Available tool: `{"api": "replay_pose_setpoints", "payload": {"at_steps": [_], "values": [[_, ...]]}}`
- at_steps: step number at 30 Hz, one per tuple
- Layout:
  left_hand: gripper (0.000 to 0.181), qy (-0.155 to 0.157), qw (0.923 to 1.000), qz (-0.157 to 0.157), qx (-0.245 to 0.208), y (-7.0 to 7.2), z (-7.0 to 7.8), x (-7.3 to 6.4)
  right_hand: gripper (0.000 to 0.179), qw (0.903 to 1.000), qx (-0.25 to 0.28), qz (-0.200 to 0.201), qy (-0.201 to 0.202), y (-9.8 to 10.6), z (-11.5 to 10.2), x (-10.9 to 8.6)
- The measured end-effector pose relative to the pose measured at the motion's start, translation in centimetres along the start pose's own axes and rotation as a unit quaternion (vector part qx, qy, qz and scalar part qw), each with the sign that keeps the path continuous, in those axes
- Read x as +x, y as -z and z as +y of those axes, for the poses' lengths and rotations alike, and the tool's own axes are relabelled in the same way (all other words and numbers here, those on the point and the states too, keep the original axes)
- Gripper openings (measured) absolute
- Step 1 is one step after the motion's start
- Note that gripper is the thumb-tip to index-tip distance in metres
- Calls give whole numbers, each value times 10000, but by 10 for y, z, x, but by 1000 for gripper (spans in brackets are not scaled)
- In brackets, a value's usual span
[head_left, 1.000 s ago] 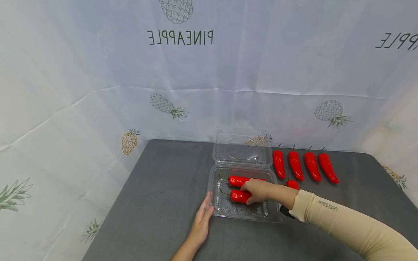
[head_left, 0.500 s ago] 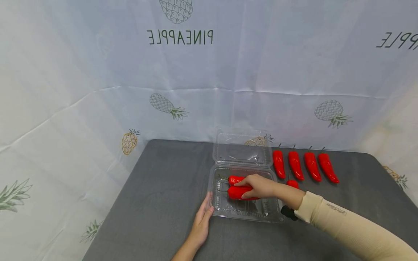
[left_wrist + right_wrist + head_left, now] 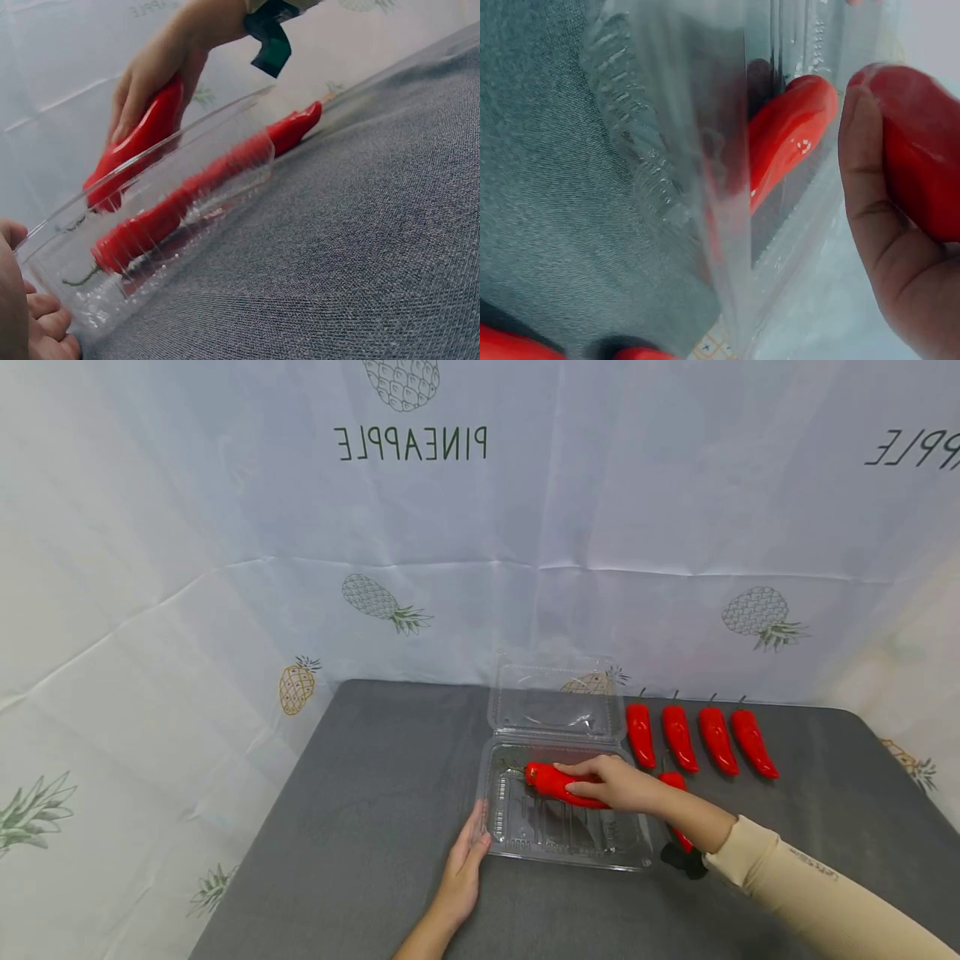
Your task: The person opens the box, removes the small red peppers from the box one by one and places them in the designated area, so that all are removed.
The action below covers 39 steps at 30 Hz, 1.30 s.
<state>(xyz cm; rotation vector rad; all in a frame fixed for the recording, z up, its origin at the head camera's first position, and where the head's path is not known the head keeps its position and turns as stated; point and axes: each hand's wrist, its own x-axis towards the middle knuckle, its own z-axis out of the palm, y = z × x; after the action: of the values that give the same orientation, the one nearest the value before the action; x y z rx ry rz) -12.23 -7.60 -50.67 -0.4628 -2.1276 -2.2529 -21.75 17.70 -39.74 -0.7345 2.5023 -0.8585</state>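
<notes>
My right hand (image 3: 618, 783) grips a red chili pepper (image 3: 555, 782) by its body, above the back part of a clear plastic clamshell container (image 3: 564, 863). The pepper's stem points left. A second chili pepper (image 3: 791, 131) lies inside the container; in the head view the held one hides it. My left hand (image 3: 459, 877) holds the container's left side at the rim. In the left wrist view, fingers (image 3: 51, 324) curl against the clear end wall.
The container's lid (image 3: 555, 703) stands open against the pineapple-print curtain (image 3: 525, 510). Several chili peppers (image 3: 716, 739) line up at the back right of the grey table (image 3: 360, 827). One more chili pepper (image 3: 672, 780) lies partly behind my right forearm.
My right hand has lifted the chili pepper from the front of the container and moved it back, over the other one. The left hand stays at the container's side.
</notes>
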Motion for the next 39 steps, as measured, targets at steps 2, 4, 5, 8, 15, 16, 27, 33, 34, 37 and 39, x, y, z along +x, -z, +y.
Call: {"api": "replay_pose_setpoints", "payload": {"at_steps": [2,4,5,8,15,16,27,33,34,37,39], "values": [[54,82,10000,27,39,0,1,0,50,9999,72,126,-4,2,2,-4],[54,175,9998,51,65,0,2,0,51,9995,111,279,-14,4,3,-9],[54,218,9997,62,75,0,3,1,51,9993,127,358,-56,4,4,-11],[54,279,9996,85,67,0,3,0,51,9976,216,599,-282,4,6,-19],[53,288,9995,126,52,0,3,0,54,9917,543,963,-654,-3,9,-34],[53,309,9994,126,60,0,3,0,54,9906,585,1028,-694,-4,10,-36],[54,445,9989,97,130,-1,4,-1,50,9760,1118,1678,-819,-10,18,-62],[54,434,9989,125,129,-2,2,-1,50,9604,1143,2241,-1197,-13,26,-76],[54,352,9992,115,135,-2,2,-1,50,9574,1176,2312,-1266,-13,28,-78],[54,200,9996,124,145,-2,0,-1,51,9475,1362,2485,-1481,-12,34,-84],[54,131,9997,125,157,-2,0,-1,52,9424,1469,2553,-1584,-11,38,-88]]}}
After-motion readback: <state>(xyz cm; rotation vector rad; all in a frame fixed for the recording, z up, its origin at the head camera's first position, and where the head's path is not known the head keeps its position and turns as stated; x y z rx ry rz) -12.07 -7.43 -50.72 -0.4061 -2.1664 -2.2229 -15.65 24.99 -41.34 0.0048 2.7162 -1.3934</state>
